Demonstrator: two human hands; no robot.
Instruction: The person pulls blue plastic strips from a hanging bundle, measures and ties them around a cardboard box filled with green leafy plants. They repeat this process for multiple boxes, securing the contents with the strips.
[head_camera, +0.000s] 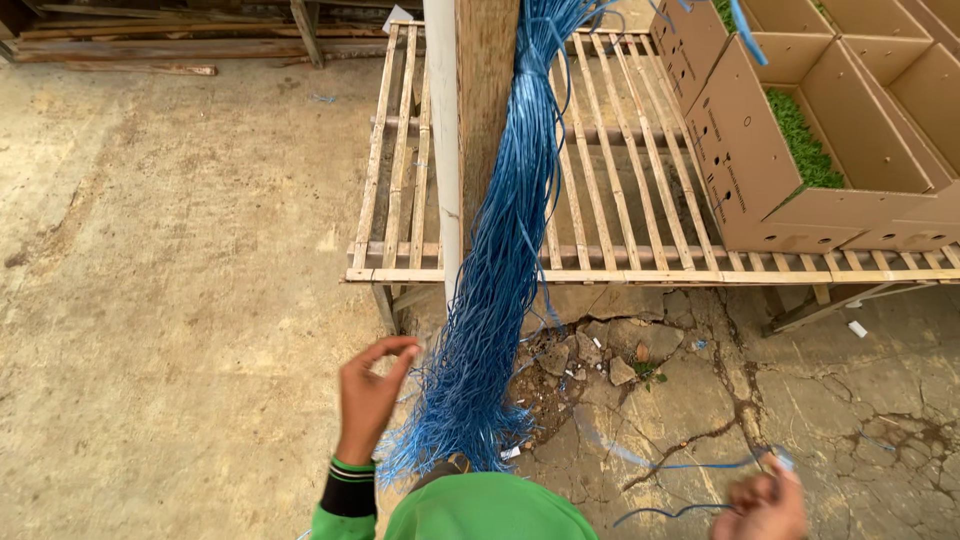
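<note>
Here, a thick bundle of blue plastic strings (500, 250) is seen hanging down along a wooden post (487, 90) and a white pipe (443, 140), its frayed lower ends spread just above the cracked concrete floor (170, 300). The left hand (368, 395) is raised just beside the lower part of the bundle, with thumb and forefinger curled toward each other into a near-closed pinch; whether a strand is caught between them cannot be told. The right hand (765, 505) is blurred at the lower edge, well apart from the bundle, and appears closed around a single blue string (690, 465) that is trailed across the floor. Behind the bundle, a slatted wooden rack (620, 240) is seen, on which open cardboard boxes (760, 190) with green leaves (805, 145) inside are stood.
</note>
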